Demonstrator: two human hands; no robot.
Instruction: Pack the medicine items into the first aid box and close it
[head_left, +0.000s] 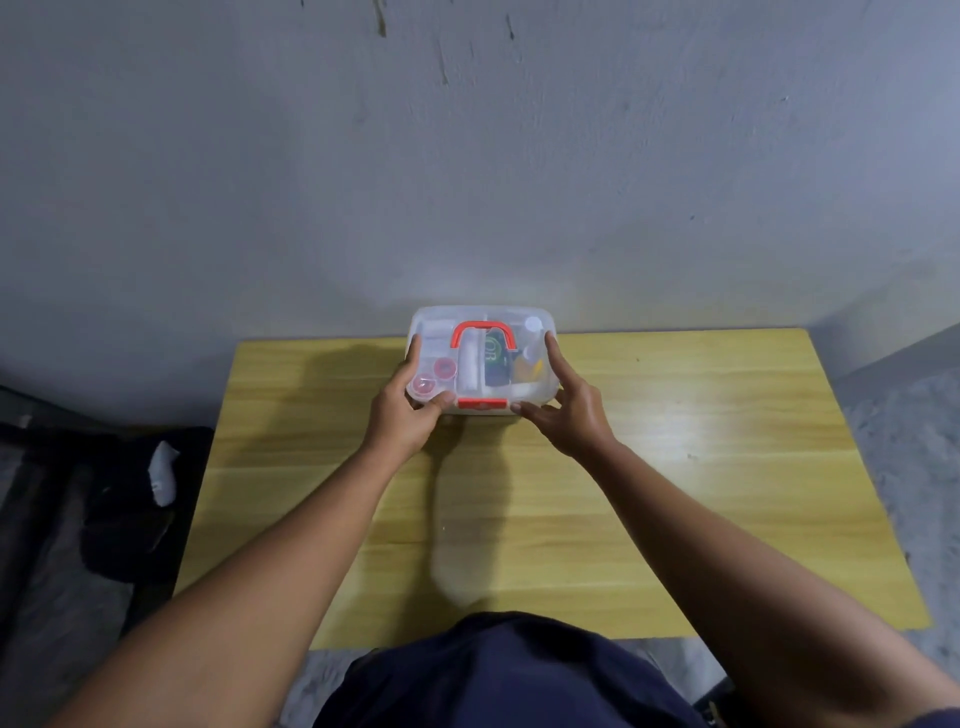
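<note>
A clear plastic first aid box (480, 317) with a red handle (483, 332) and a red front latch (482, 403) stands at the far edge of the wooden table (675, 467), lid down. Through the lid I see two red-capped round containers (435, 375), a white roll (469, 366), a dark packet (497, 364) and something yellow. My left hand (410, 415) grips the box's front left corner, thumb by the latch. My right hand (563, 410) holds the front right corner, forefinger up along the side.
A grey wall rises right behind the table. On the floor to the left lies a dark bag (135, 499) with a white item (162, 473) on it. My dark trousers (498, 675) fill the bottom centre.
</note>
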